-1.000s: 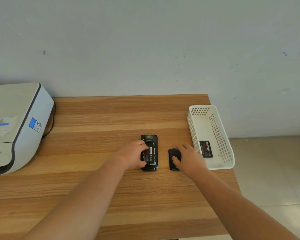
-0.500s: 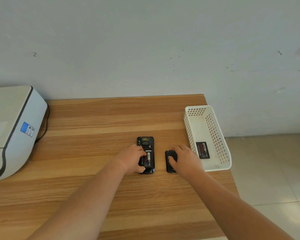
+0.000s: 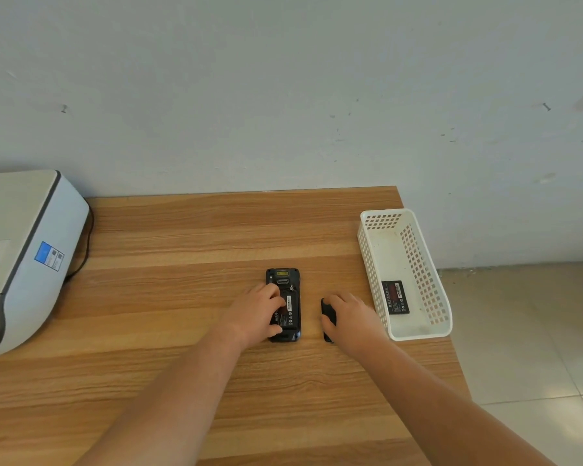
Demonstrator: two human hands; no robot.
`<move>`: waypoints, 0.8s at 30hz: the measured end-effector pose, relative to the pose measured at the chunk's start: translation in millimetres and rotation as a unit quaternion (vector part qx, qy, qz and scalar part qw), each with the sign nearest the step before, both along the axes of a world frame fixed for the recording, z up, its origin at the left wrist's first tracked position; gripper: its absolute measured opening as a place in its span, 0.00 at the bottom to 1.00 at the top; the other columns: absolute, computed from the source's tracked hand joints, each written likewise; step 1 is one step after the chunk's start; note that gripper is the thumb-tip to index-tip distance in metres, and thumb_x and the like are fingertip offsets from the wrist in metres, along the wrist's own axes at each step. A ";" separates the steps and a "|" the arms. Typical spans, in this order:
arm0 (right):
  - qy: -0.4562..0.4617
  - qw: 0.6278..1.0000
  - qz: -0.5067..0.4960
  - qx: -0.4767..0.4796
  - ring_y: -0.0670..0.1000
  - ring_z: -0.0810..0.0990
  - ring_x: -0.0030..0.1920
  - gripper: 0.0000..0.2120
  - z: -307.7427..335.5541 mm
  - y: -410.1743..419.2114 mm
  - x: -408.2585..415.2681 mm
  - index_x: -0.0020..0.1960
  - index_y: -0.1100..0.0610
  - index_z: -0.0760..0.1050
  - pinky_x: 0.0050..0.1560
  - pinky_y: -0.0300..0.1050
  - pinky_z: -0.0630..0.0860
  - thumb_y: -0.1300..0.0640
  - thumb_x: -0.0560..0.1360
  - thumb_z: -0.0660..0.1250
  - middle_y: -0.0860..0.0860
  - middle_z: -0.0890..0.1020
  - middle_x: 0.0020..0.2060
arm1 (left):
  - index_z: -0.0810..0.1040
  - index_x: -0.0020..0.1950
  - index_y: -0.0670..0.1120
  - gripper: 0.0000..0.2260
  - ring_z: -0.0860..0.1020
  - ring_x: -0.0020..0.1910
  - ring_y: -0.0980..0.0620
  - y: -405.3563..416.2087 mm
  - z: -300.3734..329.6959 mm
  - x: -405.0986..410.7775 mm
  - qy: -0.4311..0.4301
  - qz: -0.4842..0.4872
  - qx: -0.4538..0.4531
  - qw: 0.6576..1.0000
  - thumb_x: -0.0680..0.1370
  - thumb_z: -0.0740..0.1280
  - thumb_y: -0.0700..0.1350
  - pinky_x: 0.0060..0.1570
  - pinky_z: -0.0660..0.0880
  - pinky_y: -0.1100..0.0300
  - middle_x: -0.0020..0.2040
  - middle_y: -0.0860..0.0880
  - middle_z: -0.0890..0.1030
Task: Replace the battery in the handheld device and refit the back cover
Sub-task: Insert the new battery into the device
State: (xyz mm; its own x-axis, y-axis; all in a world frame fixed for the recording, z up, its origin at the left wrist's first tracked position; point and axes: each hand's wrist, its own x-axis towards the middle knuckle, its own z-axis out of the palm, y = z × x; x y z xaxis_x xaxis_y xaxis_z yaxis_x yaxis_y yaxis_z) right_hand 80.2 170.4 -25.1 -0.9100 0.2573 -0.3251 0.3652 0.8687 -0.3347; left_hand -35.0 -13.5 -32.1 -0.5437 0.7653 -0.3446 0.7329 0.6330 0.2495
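The black handheld device [image 3: 285, 280] lies face down on the wooden table [image 3: 189, 230], its back open with a labelled battery [image 3: 292, 312] showing in the bay. My left hand [image 3: 254, 314] grips the device along its left side, thumb and fingers curled over its edges. To the right lies the black back cover [image 3: 327, 314], mostly hidden under my right hand [image 3: 349, 319], whose fingers close over it. A second battery [image 3: 395, 297] with a red and black label lies in the white basket [image 3: 414, 331].
A white and grey printer [image 3: 24, 253] with a black cable [image 3: 83, 257] stands at the table's left. The white perforated basket sits at the table's right edge, beyond which is tiled floor [image 3: 525, 331]. A pale wall [image 3: 283, 95] rises behind the table.
Both hands have stayed on the device and the cover. Only the camera has shifted slightly, moving the scene a little left in view.
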 end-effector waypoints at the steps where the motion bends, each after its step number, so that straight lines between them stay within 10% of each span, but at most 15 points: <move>1: -0.002 1.000 0.008 -0.006 0.51 0.73 0.63 0.20 -0.8 -2.3 -1.9 0.68 0.51 0.70 0.59 0.48 0.74 0.46 0.79 0.60 0.47 0.73 0.65 | 0.69 0.72 0.49 0.27 0.67 0.67 0.52 -1.4 0.3 0.3 0.001 0.005 0.004 1.000 0.76 0.69 0.55 0.66 0.67 0.56 0.67 0.52 0.69; 24: -0.034 0.996 0.083 0.021 0.54 0.70 0.64 0.22 -21.7 -37.5 -38.5 0.68 0.52 0.69 0.60 0.52 0.73 0.48 0.76 0.66 0.51 0.70 0.65 | 0.75 0.63 0.49 0.21 0.69 0.65 0.49 -0.5 -4.5 -10.1 0.030 0.071 -0.064 0.995 0.74 0.69 0.58 0.66 0.65 0.50 0.62 0.50 0.75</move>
